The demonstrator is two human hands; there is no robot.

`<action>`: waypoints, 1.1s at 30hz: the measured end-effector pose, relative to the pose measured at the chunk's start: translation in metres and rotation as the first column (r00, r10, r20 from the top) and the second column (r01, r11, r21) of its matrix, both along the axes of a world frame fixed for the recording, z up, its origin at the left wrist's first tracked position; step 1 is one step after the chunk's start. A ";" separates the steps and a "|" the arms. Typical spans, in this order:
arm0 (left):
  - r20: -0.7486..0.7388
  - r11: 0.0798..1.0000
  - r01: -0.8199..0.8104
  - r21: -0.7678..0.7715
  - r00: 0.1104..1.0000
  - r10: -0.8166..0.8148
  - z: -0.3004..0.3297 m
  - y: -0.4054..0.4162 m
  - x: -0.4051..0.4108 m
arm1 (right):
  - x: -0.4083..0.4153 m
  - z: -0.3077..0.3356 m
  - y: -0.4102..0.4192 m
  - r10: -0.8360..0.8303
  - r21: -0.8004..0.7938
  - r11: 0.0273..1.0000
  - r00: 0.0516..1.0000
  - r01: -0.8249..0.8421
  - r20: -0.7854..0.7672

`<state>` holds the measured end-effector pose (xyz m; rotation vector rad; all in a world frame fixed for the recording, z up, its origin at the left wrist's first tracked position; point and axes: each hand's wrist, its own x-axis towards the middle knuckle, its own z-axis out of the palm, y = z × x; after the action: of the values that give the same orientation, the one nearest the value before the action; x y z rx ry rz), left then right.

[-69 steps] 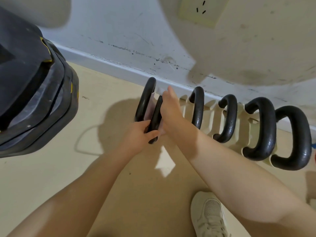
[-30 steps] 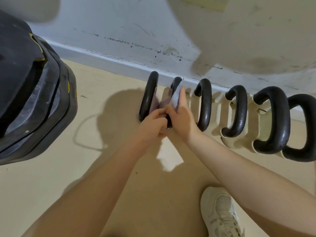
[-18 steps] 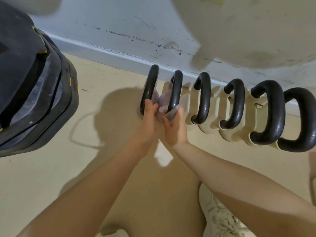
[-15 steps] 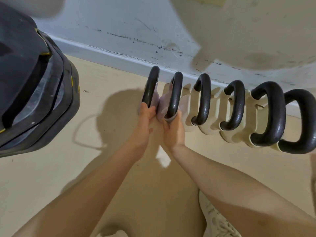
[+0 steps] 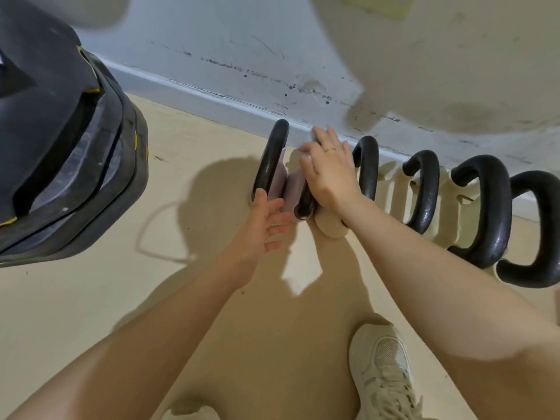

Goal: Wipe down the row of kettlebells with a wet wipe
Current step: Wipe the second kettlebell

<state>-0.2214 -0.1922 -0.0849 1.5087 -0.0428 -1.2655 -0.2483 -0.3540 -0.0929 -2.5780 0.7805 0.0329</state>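
The right hand (image 5: 328, 174) grips the second kettlebell's handle (image 5: 304, 201); any wipe is hidden. The left hand (image 5: 266, 225), fingers spread, hovers beside it, holding nothing.

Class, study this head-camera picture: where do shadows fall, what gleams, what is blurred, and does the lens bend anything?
Head view: arm shadows darken the floor; a big soft shadow covers the wall; the kettlebell handles show glossy highlights; the right hand is slightly motion-blurred; the wide lens curves the baseboard.
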 end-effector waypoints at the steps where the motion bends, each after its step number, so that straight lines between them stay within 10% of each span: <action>1: -0.001 1.000 -0.008 -0.001 1.000 0.008 0.002 -0.002 0.001 | 0.001 0.003 0.000 0.056 -0.054 0.997 0.997 -0.059 -0.055; 5: 0.176 0.993 0.108 0.040 0.978 -0.114 0.010 -0.004 0.006 | -0.027 -0.009 0.031 0.403 -0.449 0.723 0.848 -0.525 -0.343; 9: 0.285 0.985 0.164 0.045 0.943 -0.170 0.016 -0.001 0.011 | -0.023 -0.012 0.027 0.394 -0.581 0.596 0.833 -0.554 -0.389; 19: 0.207 0.971 0.198 0.131 0.953 -0.222 0.016 -0.003 0.022 | -0.049 -0.005 0.040 0.444 -0.463 0.395 0.606 -0.793 -0.660; 25: 0.250 0.981 0.150 0.123 0.952 -0.177 0.009 -0.015 0.021 | -0.010 0.027 -0.022 0.380 -0.422 0.744 0.848 -0.518 -0.370; 33: 0.433 0.893 0.372 0.252 0.782 -0.448 0.011 -0.045 0.017 | -0.011 0.046 -0.044 0.705 -0.040 0.634 0.598 -0.772 -0.382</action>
<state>-0.2042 -0.2371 -0.0737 1.9985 -0.6523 -1.2107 -0.2593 -0.3983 -0.0468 -2.9424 -0.3004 0.7028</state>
